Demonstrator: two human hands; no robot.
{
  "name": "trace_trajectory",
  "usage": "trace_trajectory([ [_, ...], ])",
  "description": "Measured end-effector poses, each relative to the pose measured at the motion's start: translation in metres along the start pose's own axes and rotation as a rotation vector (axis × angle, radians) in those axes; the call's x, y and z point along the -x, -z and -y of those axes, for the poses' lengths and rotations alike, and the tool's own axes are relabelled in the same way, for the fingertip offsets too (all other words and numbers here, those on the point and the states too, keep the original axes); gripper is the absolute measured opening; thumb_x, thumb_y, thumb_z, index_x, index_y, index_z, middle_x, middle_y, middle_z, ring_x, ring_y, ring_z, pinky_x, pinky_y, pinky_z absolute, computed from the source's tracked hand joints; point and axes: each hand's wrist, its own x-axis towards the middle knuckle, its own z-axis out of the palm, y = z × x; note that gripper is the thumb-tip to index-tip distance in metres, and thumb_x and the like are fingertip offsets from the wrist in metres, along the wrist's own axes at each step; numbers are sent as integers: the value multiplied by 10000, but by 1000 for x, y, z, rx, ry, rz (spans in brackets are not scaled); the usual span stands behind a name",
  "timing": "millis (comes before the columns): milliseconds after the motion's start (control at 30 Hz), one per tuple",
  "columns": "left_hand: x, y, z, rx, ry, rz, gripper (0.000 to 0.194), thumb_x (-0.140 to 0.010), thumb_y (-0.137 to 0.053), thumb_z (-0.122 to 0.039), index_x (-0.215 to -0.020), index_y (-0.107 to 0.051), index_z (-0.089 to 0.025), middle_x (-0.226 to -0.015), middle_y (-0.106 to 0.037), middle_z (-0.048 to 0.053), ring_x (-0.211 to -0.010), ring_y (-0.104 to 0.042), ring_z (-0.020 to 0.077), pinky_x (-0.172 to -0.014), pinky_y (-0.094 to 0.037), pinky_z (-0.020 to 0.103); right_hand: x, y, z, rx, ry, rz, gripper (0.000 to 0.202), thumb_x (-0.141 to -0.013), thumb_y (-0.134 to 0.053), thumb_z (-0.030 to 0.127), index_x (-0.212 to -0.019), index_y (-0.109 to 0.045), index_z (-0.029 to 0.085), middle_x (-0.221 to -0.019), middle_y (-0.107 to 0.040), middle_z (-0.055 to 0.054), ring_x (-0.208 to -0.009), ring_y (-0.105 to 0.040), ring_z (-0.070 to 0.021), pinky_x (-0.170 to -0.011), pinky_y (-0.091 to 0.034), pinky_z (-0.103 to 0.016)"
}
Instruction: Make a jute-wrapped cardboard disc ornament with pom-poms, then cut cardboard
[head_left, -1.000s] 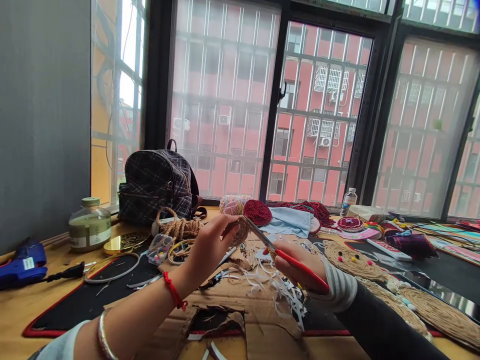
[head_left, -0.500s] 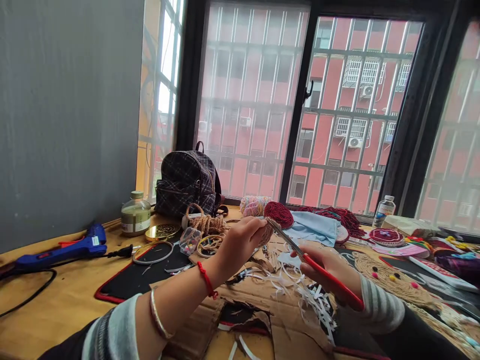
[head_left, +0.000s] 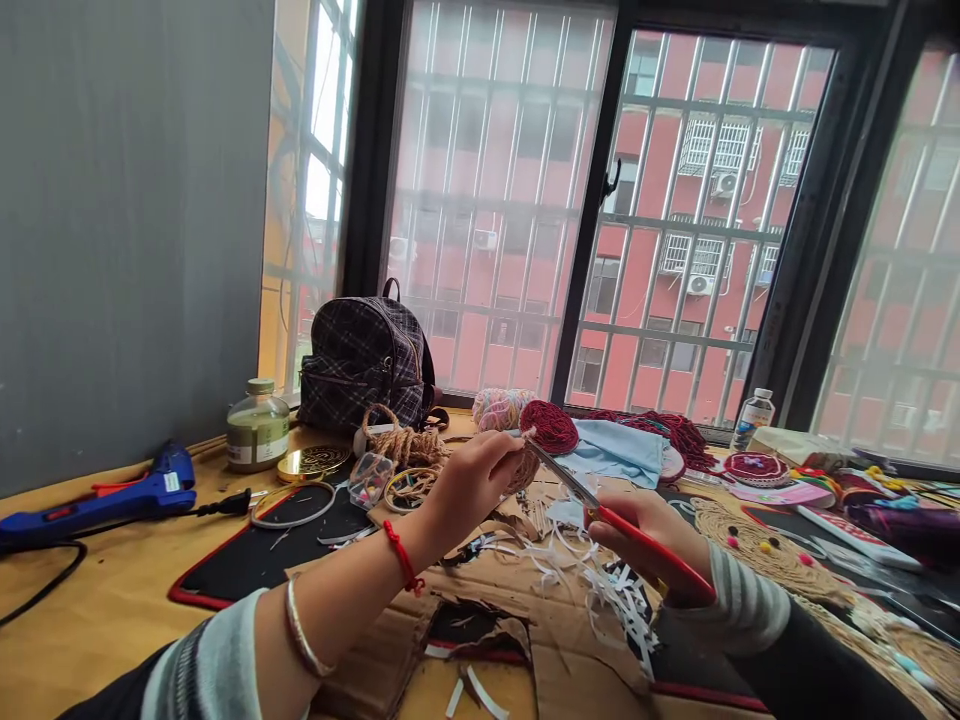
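My left hand point(head_left: 480, 478) is raised over the middle of the table, fingers pinched on a piece of brown jute twine point(head_left: 523, 472), mostly hidden behind the fingers. A short pale end of it sticks up at the fingertips. From the right, my right hand point(head_left: 645, 530) grips a pair of scissors point(head_left: 652, 552) by the red handles. Its metal blades point up and left, with the tips at the twine end beside my left fingers. Whether the blades are parted there is too small to tell. Below the hands lies torn cardboard point(head_left: 577, 640) with white paper strips point(head_left: 619, 600).
A blue glue gun point(head_left: 105, 495), a jar point(head_left: 258, 430) and a plaid backpack point(head_left: 364, 365) stand at the left. A rope bundle point(head_left: 405, 445), dark red yarn coil point(head_left: 550, 427) and light blue cloth point(head_left: 619, 452) lie behind the hands. Twine mats point(head_left: 757, 550) spread at right.
The view has shifted slightly, so everything sits a little further left. The twine end now shows more plainly at the scissor tips. Both hands keep their grips.
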Motion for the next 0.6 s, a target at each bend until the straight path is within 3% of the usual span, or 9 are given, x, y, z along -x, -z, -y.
trace_trajectory([
  [167, -1, 0, 1, 12, 19, -8, 109, -797, -566, -92, -869, -569, -173, -742, -624, 8, -679, -573, 129, -613, -448, 219, 1, -2, 2, -29, 27, -17, 612, -760, -324, 723, -705, -557, 159, -549, -393, 23, -526, -369, -117, -467, -295, -228],
  [433, -1, 0, -2, 50, 0, -15, 97, -802, -552, -86, -847, -564, -171, -752, -631, 15, -702, -580, 129, -665, -462, 235, 3, -1, 2, -114, 29, 38, 664, -761, -300, 732, -893, -573, 141, -557, -389, 26, -478, -347, -108, -451, -309, -236],
  [600, 0, -1, -2, 68, 87, 5, 77, -790, -562, -104, -824, -565, -173, -746, -627, 12, -695, -583, 134, -652, -468, 234, 4, -5, -4, -75, 77, -78, 535, -752, -395, 691, -728, -603, 199, -588, -489, -27, -541, -450, -164, -518, -402, -289],
])
